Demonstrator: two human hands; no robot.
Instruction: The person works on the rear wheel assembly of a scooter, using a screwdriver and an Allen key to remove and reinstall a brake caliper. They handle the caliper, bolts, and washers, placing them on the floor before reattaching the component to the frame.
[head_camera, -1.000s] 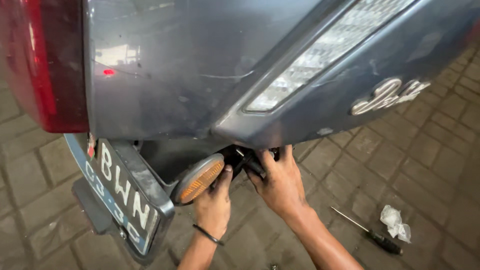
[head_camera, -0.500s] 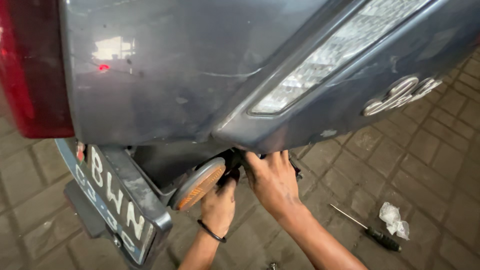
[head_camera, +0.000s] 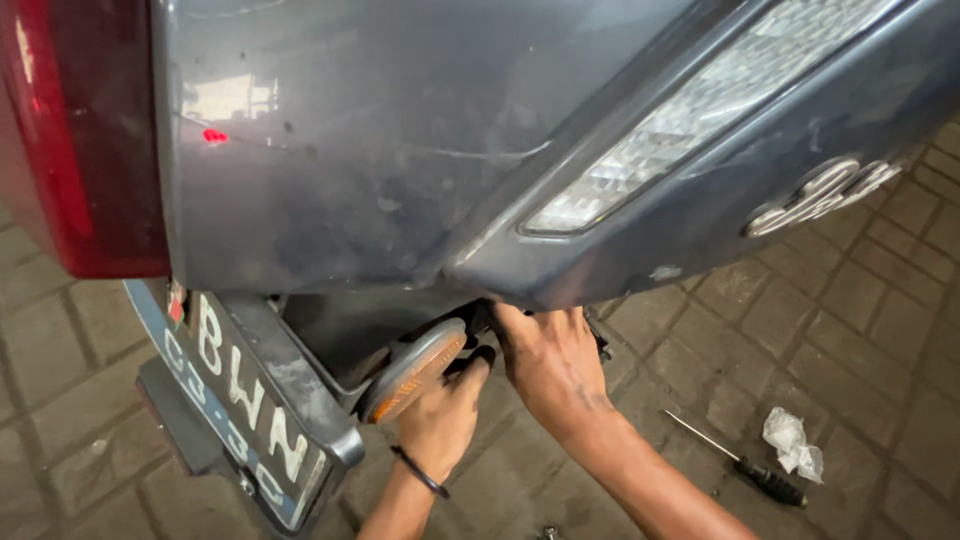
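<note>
Left hand (head_camera: 440, 415) grip clenched on the orange turn signal (head_camera: 412, 370); right hand (head_camera: 550, 365) grip beside it, fingers hidden, state unclear; twisting could strain the hidden mount.

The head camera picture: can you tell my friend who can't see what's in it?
Two bare hands work under the grey rear body panel of a vehicle: the left hand holds an oval orange indicator lamp, and the right hand reaches up beside it. A black-handled screwdriver and a crumpled clear plastic wrapper lie on the brick-paved ground.
</note>
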